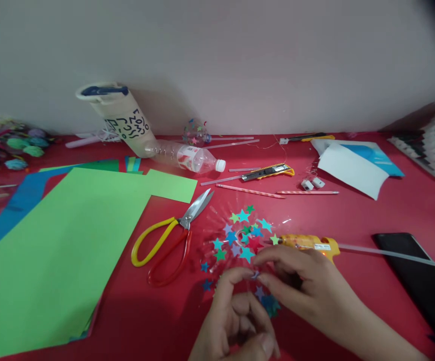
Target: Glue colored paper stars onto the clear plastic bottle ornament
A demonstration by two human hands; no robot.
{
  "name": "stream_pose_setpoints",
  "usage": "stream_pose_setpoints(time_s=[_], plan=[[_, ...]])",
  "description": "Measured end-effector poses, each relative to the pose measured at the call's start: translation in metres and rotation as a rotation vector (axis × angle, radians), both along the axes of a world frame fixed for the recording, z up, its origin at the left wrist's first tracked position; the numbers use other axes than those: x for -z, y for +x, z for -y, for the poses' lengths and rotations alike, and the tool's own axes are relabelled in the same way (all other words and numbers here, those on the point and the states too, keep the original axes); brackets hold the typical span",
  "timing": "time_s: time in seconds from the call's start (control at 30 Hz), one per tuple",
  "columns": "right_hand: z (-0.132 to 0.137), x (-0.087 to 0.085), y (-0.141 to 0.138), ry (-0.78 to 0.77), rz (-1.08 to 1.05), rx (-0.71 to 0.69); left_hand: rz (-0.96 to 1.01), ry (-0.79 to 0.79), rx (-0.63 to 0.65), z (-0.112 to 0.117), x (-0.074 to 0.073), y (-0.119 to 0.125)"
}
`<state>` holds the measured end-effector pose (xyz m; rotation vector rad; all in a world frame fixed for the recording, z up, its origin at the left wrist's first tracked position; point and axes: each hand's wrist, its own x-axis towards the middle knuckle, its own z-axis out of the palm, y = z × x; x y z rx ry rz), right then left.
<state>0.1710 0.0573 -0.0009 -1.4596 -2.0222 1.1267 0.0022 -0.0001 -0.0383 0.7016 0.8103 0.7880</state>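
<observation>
A small purple paper star (255, 275) is pinched between the fingertips of my two hands. My left hand (236, 316) is curled, its index fingertip against one side of the star. From the other side my right hand (307, 278) meets it with the thumb, the index finger bent above. Just beyond lies a clear plastic piece with splayed strips (223, 228), dotted with turquoise, green, blue and red stars (246, 254). Loose blue-green stars (270, 305) lie partly under my right hand. A yellow hot glue gun (303, 242) rests right behind that hand, a glue stick (390, 253) in its back.
Scissors (187, 225) lie left of the stars, beside green paper sheets (70, 240). Farther back are a plastic bottle (187, 156), a utility knife (268, 172), pink striped pencils (249, 191) and a cream container (123, 120). A black phone (420, 281) lies at right.
</observation>
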Motion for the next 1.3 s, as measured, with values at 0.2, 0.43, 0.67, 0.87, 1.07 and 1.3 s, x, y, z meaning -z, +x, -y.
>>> stream_pose_setpoints(time_s=[0.2, 0.43, 0.67, 0.87, 1.07, 1.3], plan=[[-0.003, -0.001, -0.001, -0.087, -0.057, 0.008, 0.004, 0.008, -0.006, -0.001, 0.001, 0.001], [0.000, 0.001, -0.003, -0.097, -0.056, 0.013, -0.042, 0.009, 0.013, -0.005, -0.005, -0.001], [-0.001, -0.001, -0.006, -0.071, -0.037, 0.034, -0.088, 0.011, 0.060, -0.007, -0.008, -0.004], [0.003, 0.000, -0.009, -0.003, -0.041, 0.052, -0.089, 0.055, 0.057, -0.010, -0.008, -0.002], [0.006, -0.003, -0.013, 0.004, -0.083, 0.105, -0.139, 0.085, 0.059, -0.010, -0.013, -0.001], [0.003, 0.003, -0.011, 0.125, 0.020, 0.113, -0.208, 0.141, 0.046, -0.009, -0.012, 0.003]])
